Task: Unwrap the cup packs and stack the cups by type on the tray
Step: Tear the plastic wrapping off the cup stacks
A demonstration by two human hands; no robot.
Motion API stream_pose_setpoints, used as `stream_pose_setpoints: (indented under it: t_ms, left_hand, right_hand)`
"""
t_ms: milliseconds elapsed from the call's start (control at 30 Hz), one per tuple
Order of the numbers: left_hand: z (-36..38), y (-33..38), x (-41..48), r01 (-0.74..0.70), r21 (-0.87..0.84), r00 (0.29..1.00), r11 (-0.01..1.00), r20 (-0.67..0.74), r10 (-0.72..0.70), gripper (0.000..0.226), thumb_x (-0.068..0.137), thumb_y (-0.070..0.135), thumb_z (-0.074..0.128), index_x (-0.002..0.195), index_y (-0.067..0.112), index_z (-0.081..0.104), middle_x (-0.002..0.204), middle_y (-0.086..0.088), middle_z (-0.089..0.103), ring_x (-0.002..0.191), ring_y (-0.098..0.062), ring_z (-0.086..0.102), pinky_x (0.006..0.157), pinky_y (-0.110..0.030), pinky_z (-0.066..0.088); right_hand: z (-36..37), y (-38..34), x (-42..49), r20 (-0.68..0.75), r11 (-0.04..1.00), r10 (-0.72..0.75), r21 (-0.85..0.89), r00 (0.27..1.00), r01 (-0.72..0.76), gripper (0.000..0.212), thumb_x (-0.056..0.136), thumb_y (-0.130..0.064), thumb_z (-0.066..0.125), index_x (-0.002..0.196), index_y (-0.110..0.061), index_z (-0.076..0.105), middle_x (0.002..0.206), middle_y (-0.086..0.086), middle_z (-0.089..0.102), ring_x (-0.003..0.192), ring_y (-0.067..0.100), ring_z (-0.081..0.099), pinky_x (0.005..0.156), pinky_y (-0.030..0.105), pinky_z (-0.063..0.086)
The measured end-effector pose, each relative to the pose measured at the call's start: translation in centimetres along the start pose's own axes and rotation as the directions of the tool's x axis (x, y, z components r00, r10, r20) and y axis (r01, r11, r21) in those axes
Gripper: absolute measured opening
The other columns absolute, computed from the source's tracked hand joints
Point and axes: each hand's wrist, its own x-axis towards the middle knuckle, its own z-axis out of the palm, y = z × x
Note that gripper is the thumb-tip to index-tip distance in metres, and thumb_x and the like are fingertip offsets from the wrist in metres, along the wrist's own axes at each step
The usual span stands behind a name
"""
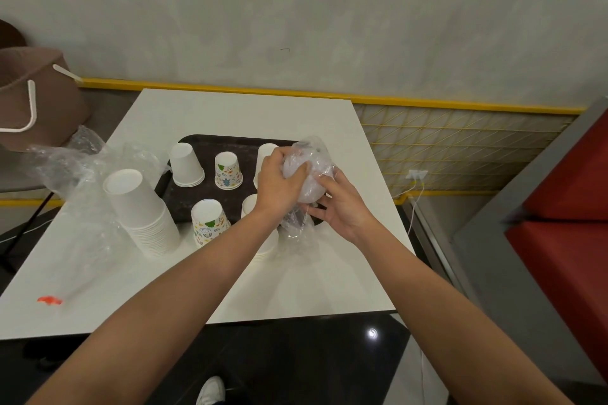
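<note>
Table (pixel 230 115) — cup pack (pixel 311 168); left hand (pixel 279 186), right hand (pixel 343 205)

Clear, crinkled plastic film (pixel 296 223) sheathes the cup pack (pixel 309 181) over a dark, matt tray (pixel 184 200), beside matt white paper cups (pixel 138 210) and colour-printed paper cups (pixel 228 171). The white desk (pixel 237 112) is smooth, the black floor (pixel 296 365) glossy, the brown bag (pixel 42 102) woven cloth.

Both bare forearms are reaching forward and converging. The left hand (pixel 279 182) is curling its fingers over a cup pack (pixel 311 168) while the right hand (pixel 342 205) is cupping it from beside, with the thumb pressing on.
</note>
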Motion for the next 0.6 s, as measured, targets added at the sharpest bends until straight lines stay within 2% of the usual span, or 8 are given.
stream_pose_setpoints:
  t_ms: [67, 167, 267, 367, 467, 533, 600]
  left_hand:
    - [0.0, 0.0, 0.0, 0.005, -0.016, 1.0, 1.0, -0.014, -0.005, 0.029, 0.087, 0.027, 0.061, 0.112, 0.015, 0.056, 0.099, 0.011, 0.055, 0.101, -0.019, 0.058, 0.091, -0.046, 0.051]
    - [-0.1, 0.1, 0.0, 0.023, -0.064, 1.0, 0.998, -0.019, -0.024, 0.036, 0.082, 0.042, 0.056, 0.106, 0.016, 0.058, 0.101, 0.0, 0.063, 0.098, -0.022, 0.063, 0.086, -0.049, 0.053]
    - [-0.1, 0.2, 0.2, 0.029, -0.095, 0.999, 0.995, -0.019, -0.03, 0.027, 0.09, 0.038, 0.055, 0.106, 0.016, 0.057, 0.105, -0.005, 0.064, 0.099, -0.024, 0.063, 0.087, -0.05, 0.052]
    - [-0.2, 0.3, 0.6, 0.044, -0.1, 0.998, 0.994, -0.029, -0.047, 0.016, 0.096, 0.033, 0.05, 0.105, 0.02, 0.054, 0.104, -0.002, 0.063, 0.099, -0.021, 0.062, 0.089, -0.045, 0.053]
    - [-0.3, 0.3, 0.8, 0.054, -0.084, 0.998, 0.995, -0.029, -0.057, 0.013, 0.098, 0.032, 0.047, 0.104, 0.022, 0.052, 0.101, 0.001, 0.06, 0.097, -0.018, 0.06, 0.086, -0.039, 0.054]
    - [-0.5, 0.1, 1.1, 0.053, -0.045, 0.997, 0.998, -0.057, -0.055, 0.013, 0.098, 0.031, 0.045, 0.101, 0.02, 0.051, 0.098, 0.0, 0.058, 0.094, -0.018, 0.059, 0.082, -0.037, 0.052]
    - [-0.7, 0.0, 1.4, 0.063, -0.003, 0.995, 0.998, -0.074, -0.063, 0.018, 0.099, 0.031, 0.043, 0.099, 0.015, 0.049, 0.089, 0.003, 0.055, 0.085, -0.014, 0.055, 0.074, -0.03, 0.049]
  right_hand:
    - [0.0, 0.0, 0.2, -0.015, 1.0, 0.014, -0.005, 1.0, -0.014, 0.036, 0.095, -0.02, 0.052, 0.131, -0.02, 0.048, 0.113, 0.003, 0.065, 0.102, 0.023, 0.064, 0.086, 0.042, 0.054]
    - [-0.1, -0.1, 0.2, -0.017, 1.0, 0.024, 0.012, 1.0, -0.024, 0.036, 0.095, -0.024, 0.052, 0.131, -0.021, 0.05, 0.111, 0.003, 0.066, 0.102, 0.025, 0.065, 0.082, 0.041, 0.056]
    - [-0.3, -0.1, 0.2, 0.002, 0.998, 0.034, 0.049, 0.999, -0.034, 0.034, 0.095, -0.017, 0.049, 0.13, -0.019, 0.05, 0.109, 0.006, 0.064, 0.101, 0.028, 0.064, 0.088, 0.045, 0.054]
    - [-0.5, -0.3, 0.0, 0.045, 0.994, 0.034, 0.1, 0.998, -0.039, 0.032, 0.094, -0.015, 0.049, 0.126, -0.02, 0.051, 0.106, 0.006, 0.064, 0.098, 0.027, 0.064, 0.085, 0.044, 0.056]
    - [-0.6, -0.4, 0.0, 0.056, 0.997, 0.021, 0.078, 0.998, -0.026, 0.043, 0.09, -0.015, 0.055, 0.133, -0.02, 0.049, 0.112, 0.005, 0.063, 0.1, 0.026, 0.064, 0.084, 0.043, 0.056]
    - [-0.7, -0.4, -0.1, 0.051, 0.997, 0.027, 0.069, 0.998, -0.03, 0.049, 0.082, -0.018, 0.061, 0.13, -0.02, 0.051, 0.114, 0.003, 0.062, 0.1, 0.024, 0.064, 0.085, 0.043, 0.056]
    - [-0.9, -0.4, -0.1, 0.036, 0.996, 0.033, 0.079, 0.999, -0.036, 0.043, 0.083, -0.019, 0.063, 0.125, -0.02, 0.053, 0.115, 0.003, 0.061, 0.1, 0.023, 0.064, 0.088, 0.044, 0.055]
